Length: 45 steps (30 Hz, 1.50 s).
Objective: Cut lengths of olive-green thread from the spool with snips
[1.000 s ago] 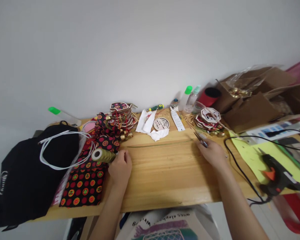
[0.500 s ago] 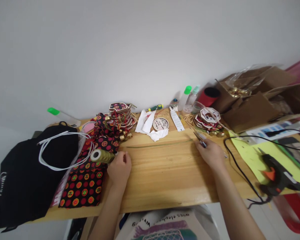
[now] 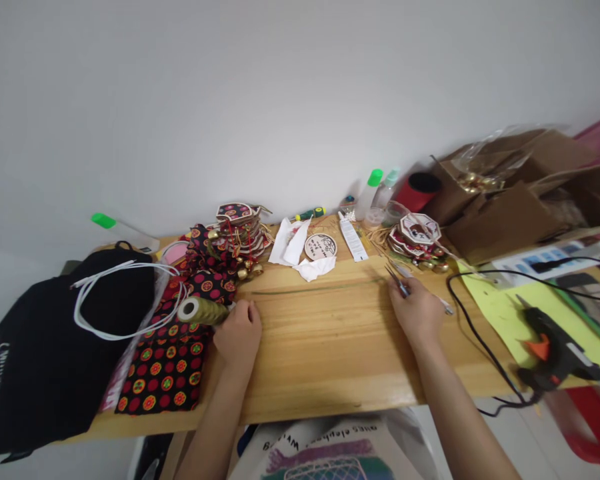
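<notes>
My left hand [image 3: 237,333] is closed around the end of a spool of olive-green thread [image 3: 205,311], which lies on its side over the patterned cloth. From there a thin green thread [image 3: 310,289] runs nearly straight across the wooden table to my right hand [image 3: 417,313]. The fingers of that hand are closed on a small metal tool with two pointed tips [image 3: 397,280], perhaps snips or tweezers. The thread's far end meets the fingertips, and I cannot make out exactly how it is held there. A thin, pale item [image 3: 449,308] pokes out beside the right hand.
Behind the thread lie white tissues [image 3: 290,243], a round printed wooden disc [image 3: 321,247] and a white tube [image 3: 353,239]. Stacked octagonal ornaments [image 3: 420,230] stand right, near cardboard boxes [image 3: 500,220]. A black glue gun [image 3: 550,347] trails its cable. A black bag [image 3: 75,333] lies left.
My right hand has shifted slightly left, and the tips of its tool show more plainly. The view has moved a little; my left hand still holds the spool and the thread stays stretched.
</notes>
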Each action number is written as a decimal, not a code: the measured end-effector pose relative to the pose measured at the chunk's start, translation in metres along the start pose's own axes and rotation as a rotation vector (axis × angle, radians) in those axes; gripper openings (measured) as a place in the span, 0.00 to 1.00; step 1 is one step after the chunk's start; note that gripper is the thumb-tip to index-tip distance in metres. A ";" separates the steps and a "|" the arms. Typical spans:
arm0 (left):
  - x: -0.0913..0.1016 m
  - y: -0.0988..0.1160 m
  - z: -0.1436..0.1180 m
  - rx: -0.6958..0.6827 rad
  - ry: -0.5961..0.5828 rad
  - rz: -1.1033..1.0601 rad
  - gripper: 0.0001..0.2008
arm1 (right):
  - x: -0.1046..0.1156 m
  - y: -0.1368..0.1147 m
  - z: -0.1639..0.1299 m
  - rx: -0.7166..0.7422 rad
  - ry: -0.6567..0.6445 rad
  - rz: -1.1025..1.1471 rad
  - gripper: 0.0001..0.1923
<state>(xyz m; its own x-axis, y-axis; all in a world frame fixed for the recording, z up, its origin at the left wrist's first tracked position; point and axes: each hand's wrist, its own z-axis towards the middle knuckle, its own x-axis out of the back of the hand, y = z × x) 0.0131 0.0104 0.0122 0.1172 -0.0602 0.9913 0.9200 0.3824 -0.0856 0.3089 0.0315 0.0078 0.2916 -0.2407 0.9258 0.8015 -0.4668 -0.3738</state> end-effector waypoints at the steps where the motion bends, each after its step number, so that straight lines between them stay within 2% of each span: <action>1: 0.000 0.000 0.000 0.002 0.000 0.004 0.16 | -0.001 0.000 0.000 -0.008 -0.001 0.004 0.23; 6: 0.001 0.001 0.000 -0.009 -0.012 0.012 0.16 | -0.001 0.003 0.001 -0.058 0.011 0.069 0.23; 10: 0.000 0.000 0.000 -0.006 -0.006 0.001 0.16 | 0.002 0.006 0.002 -0.061 0.059 0.259 0.25; 13: 0.000 0.000 0.000 -0.005 -0.007 -0.002 0.16 | 0.003 0.009 0.002 -0.046 0.023 0.331 0.24; 23: 0.003 0.002 -0.001 0.008 -0.026 0.017 0.16 | -0.001 0.013 0.003 -0.004 -0.049 0.223 0.23; 30: 0.000 0.002 -0.001 0.017 -0.031 0.040 0.17 | 0.001 0.010 0.002 0.024 -0.036 0.166 0.22; 35: 0.006 0.005 -0.001 0.023 -0.050 0.058 0.17 | 0.004 0.007 0.001 0.031 -0.024 0.167 0.22; 41: 0.011 0.008 -0.001 0.032 -0.073 0.073 0.16 | 0.001 0.008 0.001 -0.009 0.035 0.222 0.23; 45: 0.008 0.007 -0.001 0.026 -0.073 0.075 0.17 | -0.002 0.010 0.001 -0.039 0.029 0.256 0.24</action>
<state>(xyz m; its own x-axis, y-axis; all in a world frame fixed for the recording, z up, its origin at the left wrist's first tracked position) 0.0211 0.0123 0.0192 0.1572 0.0365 0.9869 0.8997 0.4068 -0.1584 0.3171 0.0277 0.0025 0.4667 -0.3789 0.7992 0.6826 -0.4202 -0.5979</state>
